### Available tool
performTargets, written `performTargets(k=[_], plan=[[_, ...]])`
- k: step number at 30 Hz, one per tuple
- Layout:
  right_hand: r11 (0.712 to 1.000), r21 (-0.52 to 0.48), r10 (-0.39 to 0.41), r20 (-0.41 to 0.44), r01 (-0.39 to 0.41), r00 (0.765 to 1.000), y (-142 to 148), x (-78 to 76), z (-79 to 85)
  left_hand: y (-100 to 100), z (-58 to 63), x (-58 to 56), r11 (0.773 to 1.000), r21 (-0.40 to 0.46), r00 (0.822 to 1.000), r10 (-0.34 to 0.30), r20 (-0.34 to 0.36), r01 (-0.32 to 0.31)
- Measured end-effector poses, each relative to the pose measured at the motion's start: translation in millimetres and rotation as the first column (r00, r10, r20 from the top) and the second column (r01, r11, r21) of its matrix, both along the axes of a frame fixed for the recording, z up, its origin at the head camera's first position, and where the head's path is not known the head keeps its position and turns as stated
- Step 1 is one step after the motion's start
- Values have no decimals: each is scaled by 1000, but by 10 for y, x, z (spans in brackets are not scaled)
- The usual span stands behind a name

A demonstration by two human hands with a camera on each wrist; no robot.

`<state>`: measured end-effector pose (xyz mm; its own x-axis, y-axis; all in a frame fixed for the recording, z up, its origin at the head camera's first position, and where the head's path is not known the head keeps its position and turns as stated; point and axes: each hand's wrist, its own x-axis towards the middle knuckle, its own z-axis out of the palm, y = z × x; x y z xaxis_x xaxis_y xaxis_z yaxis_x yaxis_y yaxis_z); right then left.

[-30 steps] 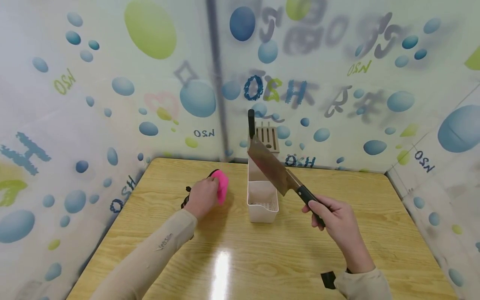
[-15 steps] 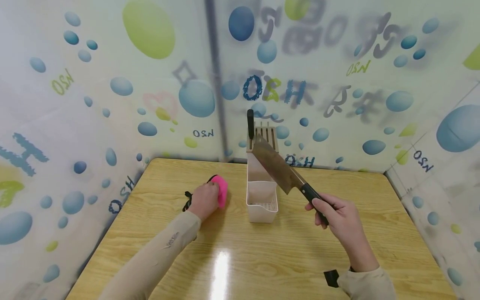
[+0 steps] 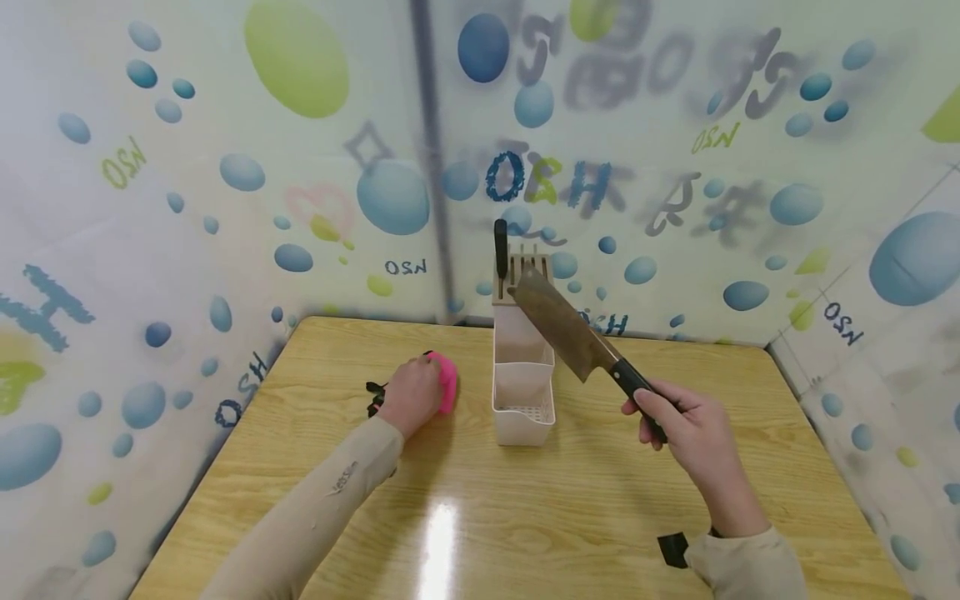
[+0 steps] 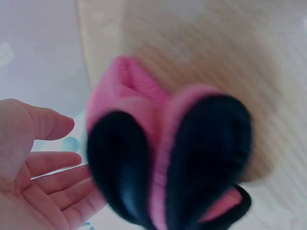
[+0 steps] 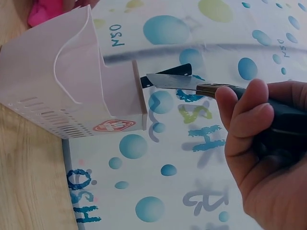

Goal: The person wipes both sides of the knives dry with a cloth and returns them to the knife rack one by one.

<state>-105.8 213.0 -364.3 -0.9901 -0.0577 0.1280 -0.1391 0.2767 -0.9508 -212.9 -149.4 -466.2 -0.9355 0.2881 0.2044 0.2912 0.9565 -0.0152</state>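
Observation:
My right hand [image 3: 690, 425] grips the black handle of a cleaver [image 3: 558, 325], fingers curled round it. The broad blade points up and left, overlapping the slotted top of a knife holder [image 3: 522, 429] in the head view. The right wrist view shows the blade [image 5: 170, 81] nearly edge-on. My left hand [image 3: 412, 396] is at a soft pink item [image 3: 447, 383] on the table. In the left wrist view this pink fabric item [image 4: 144, 96] has black oval panels; the left hand [image 4: 48, 172] is beside it, thumb apart, fingers loosely extended, some fingertips hidden behind a panel.
A black-handled knife [image 3: 501, 248] stands in the holder's left slot. Black straps [image 3: 375, 396] lie left of the left hand. The wooden table [image 3: 570, 525] ends at a patterned backdrop [image 3: 645, 150] close behind the holder.
My right hand and the cleaver have shifted slightly right, the blade tip moving away from the standing knife. The left hand and pink item have moved slightly; more of the holder's slots show.

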Motion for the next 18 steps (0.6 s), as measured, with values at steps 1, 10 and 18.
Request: performTargets(k=[1, 10, 18], plan=[[1000, 0, 1, -7, -1, 1000, 7, -3, 2, 13, 16, -4, 1000, 14, 1000, -6, -9, 6], [1000, 25, -1, -58, 3, 998, 80, -34, 45, 223, 183, -16, 970, 237, 998, -49, -42, 57], [999, 41, -26, -59, 28, 998, 134, -73, 129, 453, 246, -83, 915, 403, 993, -31, 111, -16]])
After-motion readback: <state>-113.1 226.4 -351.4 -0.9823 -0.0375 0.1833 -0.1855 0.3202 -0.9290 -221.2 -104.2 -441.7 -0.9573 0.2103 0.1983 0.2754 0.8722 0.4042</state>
